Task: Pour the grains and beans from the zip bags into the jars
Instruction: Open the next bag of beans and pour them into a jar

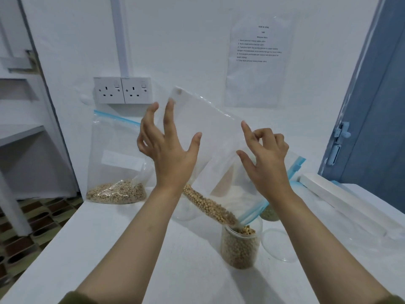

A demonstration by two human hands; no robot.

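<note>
Beans stream from the tilted zip bag [210,137], pinched by the right hand [266,159] and steadied by the spread left hand [168,150], into a nearly full jar [240,246]; another bag [116,163] waits on the worktop [131,249].

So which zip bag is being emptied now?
The tilted bag in both hands, beans running into the jar. The other bag stands untouched at left.

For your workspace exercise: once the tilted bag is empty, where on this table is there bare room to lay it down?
Bare table lies in front of the upright bag at back left, left of the jar and running to the near edge. It is crowded right of the jar: a clear lid, another jar behind, and a white bar.
</note>
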